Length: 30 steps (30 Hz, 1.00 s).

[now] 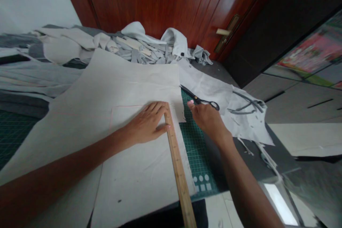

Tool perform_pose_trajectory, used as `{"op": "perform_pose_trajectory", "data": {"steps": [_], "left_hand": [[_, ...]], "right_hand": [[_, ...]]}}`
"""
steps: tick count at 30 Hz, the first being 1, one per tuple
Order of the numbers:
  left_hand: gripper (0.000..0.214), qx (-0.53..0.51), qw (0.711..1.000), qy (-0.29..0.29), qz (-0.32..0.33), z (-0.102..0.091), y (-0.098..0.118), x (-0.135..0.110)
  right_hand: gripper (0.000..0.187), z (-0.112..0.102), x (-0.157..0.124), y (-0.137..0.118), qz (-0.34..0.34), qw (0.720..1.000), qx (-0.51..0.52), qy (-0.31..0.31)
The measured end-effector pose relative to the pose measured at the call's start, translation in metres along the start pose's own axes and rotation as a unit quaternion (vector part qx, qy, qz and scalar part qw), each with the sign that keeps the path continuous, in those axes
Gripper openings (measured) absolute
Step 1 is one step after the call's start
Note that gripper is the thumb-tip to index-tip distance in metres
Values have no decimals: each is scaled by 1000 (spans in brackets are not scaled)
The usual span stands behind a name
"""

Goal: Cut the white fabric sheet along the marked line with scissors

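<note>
My left hand (148,123) lies open and flat on a sheet of pale fabric (112,89), its fingertips against the top end of a long wooden ruler (177,164). The ruler runs along the fabric's right edge toward me. My right hand (207,119) reaches over the green cutting mat (196,146) to black scissors (205,101) lying on a white cloth. A fingertip touches them near the pivot. The handle loops lie free of my fingers, and most fingers are hidden behind the back of the hand.
A heap of grey and white fabric scraps (144,48) lies at the table's far edge, before a red-brown wooden door (165,3). Cut strips and a white cloth piece (245,114) lie to the right, near the table's edge. Folded grey cloth (29,78) sits at the left.
</note>
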<state>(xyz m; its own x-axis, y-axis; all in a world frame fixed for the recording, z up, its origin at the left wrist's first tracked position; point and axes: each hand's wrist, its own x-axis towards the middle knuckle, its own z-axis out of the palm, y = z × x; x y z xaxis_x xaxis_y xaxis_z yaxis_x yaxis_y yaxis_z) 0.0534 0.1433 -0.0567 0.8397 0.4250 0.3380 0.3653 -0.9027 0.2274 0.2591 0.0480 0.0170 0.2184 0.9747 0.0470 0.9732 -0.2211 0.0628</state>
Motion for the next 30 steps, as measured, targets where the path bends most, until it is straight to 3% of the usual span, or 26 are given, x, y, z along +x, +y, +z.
{"op": "perform_pose_trajectory", "data": {"steps": [3, 6, 10, 13, 22, 30], "left_hand": [[38, -33, 999, 32, -28, 0, -3, 2], [42, -34, 997, 59, -43, 4, -6, 2], [45, -23, 997, 66, -43, 10, -11, 3], [48, -18, 996, 70, -43, 12, -14, 2], [51, -42, 996, 72, -44, 13, -12, 1], [50, -78, 991, 101, -40, 14, -13, 0]], "right_hand": [[46, 11, -41, -24, 8, 997, 74, -7], [44, 28, -84, -50, -15, 989, 149, -1], [34, 40, -100, -60, 18, 985, 169, -3], [30, 43, -93, -44, 51, 986, 161, 14], [33, 47, -78, 39, 95, 977, 133, 137], [38, 43, 14, 92, 172, 965, 82, 182]]}}
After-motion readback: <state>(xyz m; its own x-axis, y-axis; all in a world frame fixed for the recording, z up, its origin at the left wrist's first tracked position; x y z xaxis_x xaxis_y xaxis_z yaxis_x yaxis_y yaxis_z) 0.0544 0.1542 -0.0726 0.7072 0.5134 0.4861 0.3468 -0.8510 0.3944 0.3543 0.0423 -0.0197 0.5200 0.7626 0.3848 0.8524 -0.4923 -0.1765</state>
